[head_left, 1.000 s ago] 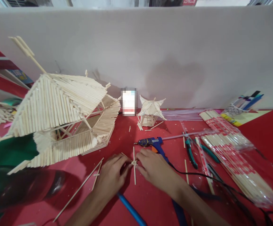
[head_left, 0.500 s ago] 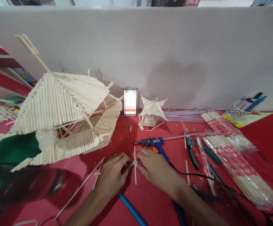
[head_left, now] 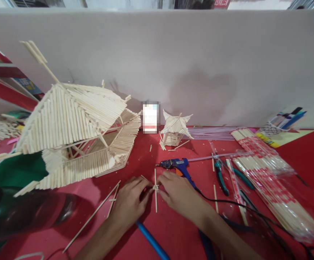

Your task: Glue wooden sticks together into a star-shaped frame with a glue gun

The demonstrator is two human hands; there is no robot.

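Observation:
Low over the red tabletop, my left hand (head_left: 135, 193) and my right hand (head_left: 174, 191) meet around a small piece of joined wooden sticks (head_left: 156, 202). Its sticks cross at a lumpy centre. One stick points away from me and another towards me; a further tip shows above my left fingers. Both hands are closed, with fingertips pinching the joint from either side, and the fingers hide the side sticks. Just beyond my right hand lies a blue glue gun (head_left: 177, 164) with a glue stick in its back. Left of my left hand are a long thin stick (head_left: 91, 216) and shorter ones.
A large stick-built pavilion (head_left: 78, 133) stands at left, a small one (head_left: 177, 128) near the wall. Green-handled pliers (head_left: 222, 178), bagged chopsticks (head_left: 273, 191) and a black cable (head_left: 235, 204) lie at right. A dark bottle (head_left: 29, 213) is at lower left, a blue rod (head_left: 153, 240) in front.
Both hands stay in place, still pinching the stick piece. The view has shifted very slightly; nothing else has visibly moved.

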